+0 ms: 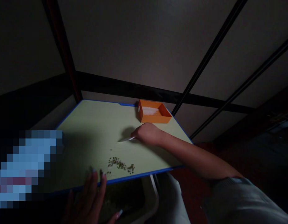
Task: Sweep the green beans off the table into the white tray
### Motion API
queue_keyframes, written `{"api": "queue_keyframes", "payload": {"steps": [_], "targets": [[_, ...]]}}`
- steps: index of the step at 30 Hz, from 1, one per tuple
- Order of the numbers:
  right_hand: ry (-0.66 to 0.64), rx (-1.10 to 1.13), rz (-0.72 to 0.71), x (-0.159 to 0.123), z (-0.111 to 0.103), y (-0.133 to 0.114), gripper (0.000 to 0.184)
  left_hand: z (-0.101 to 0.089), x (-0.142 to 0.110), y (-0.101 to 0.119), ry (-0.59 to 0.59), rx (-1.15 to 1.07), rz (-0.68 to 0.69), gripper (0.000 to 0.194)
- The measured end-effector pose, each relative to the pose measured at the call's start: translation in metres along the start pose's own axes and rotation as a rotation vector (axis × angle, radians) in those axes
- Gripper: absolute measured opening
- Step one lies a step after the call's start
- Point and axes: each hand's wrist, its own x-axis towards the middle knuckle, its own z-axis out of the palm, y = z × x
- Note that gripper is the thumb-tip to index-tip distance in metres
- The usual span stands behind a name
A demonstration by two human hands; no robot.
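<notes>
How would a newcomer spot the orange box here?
Start at the pale table with the blue rim. Near its far right corner, just beyond the right hand, sits the open box. Unlike the dark bits scattered loose near the front edge, it is bright orange, with raised walls and whitish contents.

smooth matt tabletop (94,124), plastic-looking blue edging (144,174), matt orange plastic-looking tray (155,119) at far right, granular white heap (149,111) inside, rough-looking grains (120,164) near, smooth slim tool (126,139), glossy black rail (155,92) far, cloth sleeve (248,199) near right
</notes>
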Motion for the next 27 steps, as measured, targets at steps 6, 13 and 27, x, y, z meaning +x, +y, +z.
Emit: {"api": "queue_keyframes", "payload": {"steps": [6, 13, 27], "targets": [[-0.024, 0.024, 0.055, -0.023, -0.004, -0.010, 0.021, -0.011, 0.006, 0.011, -0.036, -0.057, -0.029, 0.088], [-0.006, 0.082, 0.082, -0.037, -0.018, -0.007, 0.021, -0.018, 0.010, 0.021, -0.052, -0.093, 0.006, 0.090], [0.239, 0.544, 0.484, -0.054, 0.025, 0.064, 0.030, -0.012, 0.012, 0.025, -0.084, -0.097, 0.023, 0.095]]}}
